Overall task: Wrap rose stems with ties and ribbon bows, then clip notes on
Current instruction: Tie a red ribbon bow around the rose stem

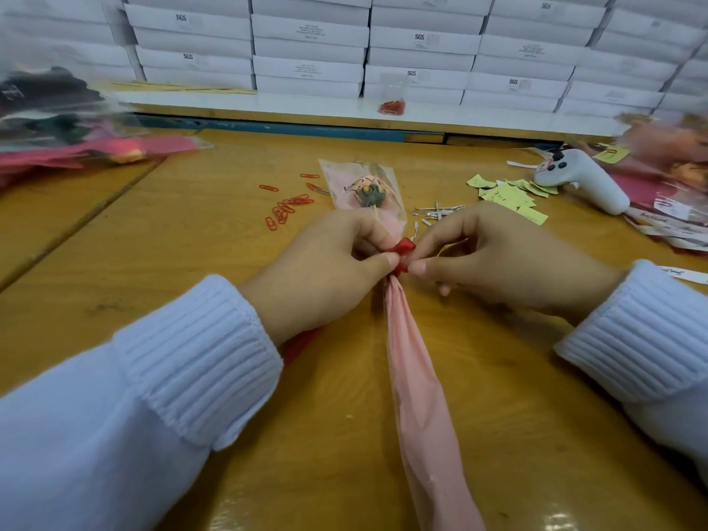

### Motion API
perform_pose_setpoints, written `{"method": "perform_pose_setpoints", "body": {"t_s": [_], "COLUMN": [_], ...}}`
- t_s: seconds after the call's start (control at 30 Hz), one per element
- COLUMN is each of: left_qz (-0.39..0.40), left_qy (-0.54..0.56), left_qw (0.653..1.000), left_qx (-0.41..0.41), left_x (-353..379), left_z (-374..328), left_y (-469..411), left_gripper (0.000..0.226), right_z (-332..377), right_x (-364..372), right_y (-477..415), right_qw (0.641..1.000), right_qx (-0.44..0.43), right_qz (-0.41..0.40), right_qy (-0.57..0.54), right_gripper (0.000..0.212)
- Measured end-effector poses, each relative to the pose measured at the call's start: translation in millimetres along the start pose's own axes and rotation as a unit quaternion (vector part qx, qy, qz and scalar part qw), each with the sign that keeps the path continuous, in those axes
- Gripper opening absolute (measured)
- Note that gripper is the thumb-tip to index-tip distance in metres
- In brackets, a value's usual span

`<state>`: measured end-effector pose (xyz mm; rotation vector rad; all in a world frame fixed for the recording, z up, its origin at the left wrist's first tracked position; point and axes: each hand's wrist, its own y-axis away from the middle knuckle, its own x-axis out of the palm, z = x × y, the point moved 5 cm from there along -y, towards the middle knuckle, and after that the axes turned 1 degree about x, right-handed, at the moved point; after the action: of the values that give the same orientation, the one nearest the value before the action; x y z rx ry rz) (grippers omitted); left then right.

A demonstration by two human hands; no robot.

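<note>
With my left hand (325, 270) and right hand (498, 258) both pinching the red ribbon bow (403, 249) at the gathered neck of the wrapped rose (369, 191), which lies mid-table (191, 243) with its bloom far, I judge that a slack pinch could let the bow slip and the wrap spread open.

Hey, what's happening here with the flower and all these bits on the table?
A person is dressing a single rose, which lies in its pink wrap on the wooden table. The left hand and the right hand both pinch a red ribbon at the wrap's gathered neck, apparently forming the bow. No note shows on it yet: the red paper clips lie left of the rose, the yellow notes to its right.
</note>
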<state>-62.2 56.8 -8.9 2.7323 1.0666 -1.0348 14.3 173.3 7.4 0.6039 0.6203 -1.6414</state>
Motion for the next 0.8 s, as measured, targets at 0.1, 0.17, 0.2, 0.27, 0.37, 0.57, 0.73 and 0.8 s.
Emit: {"method": "perform_pose_setpoints", "body": {"t_s": [0.1, 0.17, 0.2, 0.27, 0.37, 0.57, 0.73, 0.8], "left_qz": [-0.013, -0.019, -0.02, -0.022, -0.028, -0.03, -0.027, -0.028], "left_qy": [0.005, 0.001, -0.004, -0.012, -0.009, 0.001, 0.015, 0.021], "left_qw": [1.0, 1.0, 1.0, 1.0, 0.999, 0.999, 0.999, 0.999], "left_qx": [-0.005, -0.009, -0.011, -0.015, -0.02, -0.023, -0.038, -0.041], "left_x": [-1, -2, -2, -1, -2, -2, -1, -1], "left_z": [1, 1, 2, 2, 2, 0, 2, 2], "left_y": [-1, -1, -1, 0, 0, 1, 1, 1], "left_gripper": [0.012, 0.011, 0.011, 0.012, 0.015, 0.017, 0.012, 0.012], "right_z": [-1, -2, -2, -1, 2, 5, -2, -2], "right_x": [0, 0, 0, 2, 4, 5, 10, 13], "right_y": [-3, -4, -4, -4, -1, -2, -3, -2], "right_qw": [0.998, 0.997, 0.997, 0.997, 0.996, 0.994, 0.999, 0.996], "right_qx": [-0.027, -0.034, -0.039, -0.047, -0.064, -0.07, 0.005, 0.027], "right_qz": [-0.015, -0.014, -0.012, 0.0, 0.017, -0.011, 0.014, 0.026], "right_qy": [0.046, 0.062, 0.065, 0.061, 0.066, 0.078, -0.029, -0.078], "right_gripper": [0.009, 0.008, 0.007, 0.008, 0.014, 0.009, 0.008, 0.006]}}
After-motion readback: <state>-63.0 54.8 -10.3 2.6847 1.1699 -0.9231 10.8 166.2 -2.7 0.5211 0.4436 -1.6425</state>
